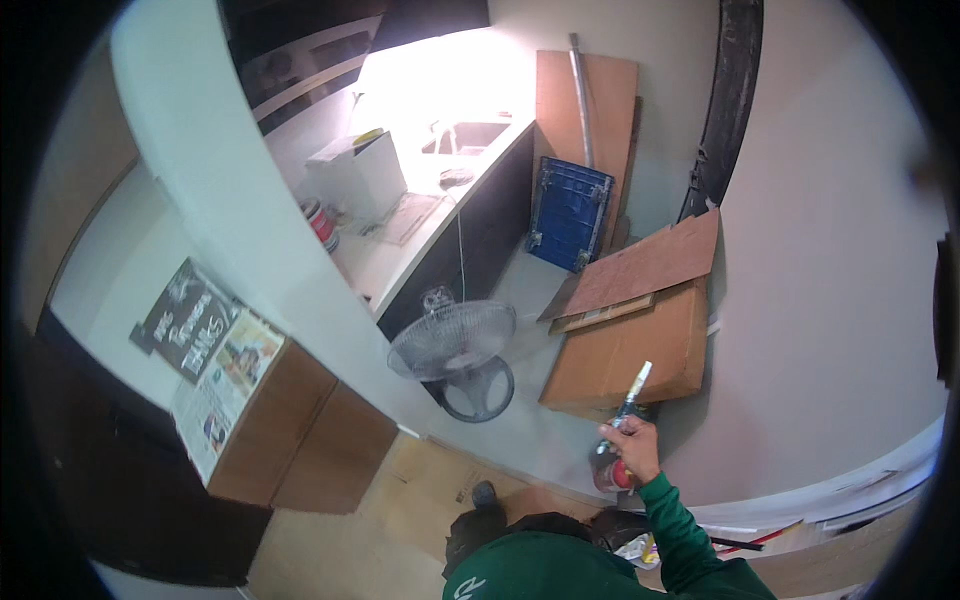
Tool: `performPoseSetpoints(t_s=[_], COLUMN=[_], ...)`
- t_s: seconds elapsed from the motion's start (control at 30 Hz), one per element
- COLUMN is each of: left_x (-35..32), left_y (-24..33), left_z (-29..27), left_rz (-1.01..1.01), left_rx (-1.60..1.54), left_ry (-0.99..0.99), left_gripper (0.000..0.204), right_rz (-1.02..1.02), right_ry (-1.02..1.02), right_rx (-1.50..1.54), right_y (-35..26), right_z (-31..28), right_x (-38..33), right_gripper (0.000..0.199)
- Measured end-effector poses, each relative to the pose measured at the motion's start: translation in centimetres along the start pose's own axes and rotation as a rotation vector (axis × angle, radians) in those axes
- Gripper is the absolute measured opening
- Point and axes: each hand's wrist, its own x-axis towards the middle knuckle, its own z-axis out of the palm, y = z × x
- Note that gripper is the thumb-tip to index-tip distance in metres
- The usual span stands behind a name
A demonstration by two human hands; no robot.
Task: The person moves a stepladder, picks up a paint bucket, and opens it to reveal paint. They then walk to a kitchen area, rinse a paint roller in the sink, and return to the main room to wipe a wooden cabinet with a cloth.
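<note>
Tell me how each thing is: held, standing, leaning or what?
Dark-handled, pale-bristled paintbrush: held, bristles pointing forward
Bare right hand: closed around the paintbrush
Grey round fan: standing upright; spinning unclear
Tall silver metal pole: leaning
Blue rectangular panel: leaning
Large brown cardboard box: partly covered

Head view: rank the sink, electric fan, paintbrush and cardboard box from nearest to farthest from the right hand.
1. Paintbrush: held in the right hand.
2. Cardboard box: straight ahead.
3. Electric fan: ahead and to the left.
4. Sink: farthest, ahead-left, set in the white counter.
</note>
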Motion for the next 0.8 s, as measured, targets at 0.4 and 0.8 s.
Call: performPoseSetpoints(t_s=[0.4,0.8], left_x=[10.1,6.7], left_y=[44.8,66.8], left_z=[-10.3,16.2], left_rz=[0.587,0.642], left_rx=[0.025,0.41], left_ry=[-0.125,-0.537], left_gripper=[0.032,0.036], right_rz=[0.096,0.138], right_ry=[0.498,0.687], right_rx=[-0.121,-0.21], right_y=[-0.1,-0.5], right_z=[-1.0,-10.0], right_x=[6.6,20.9], right_gripper=[0.02,0.018])
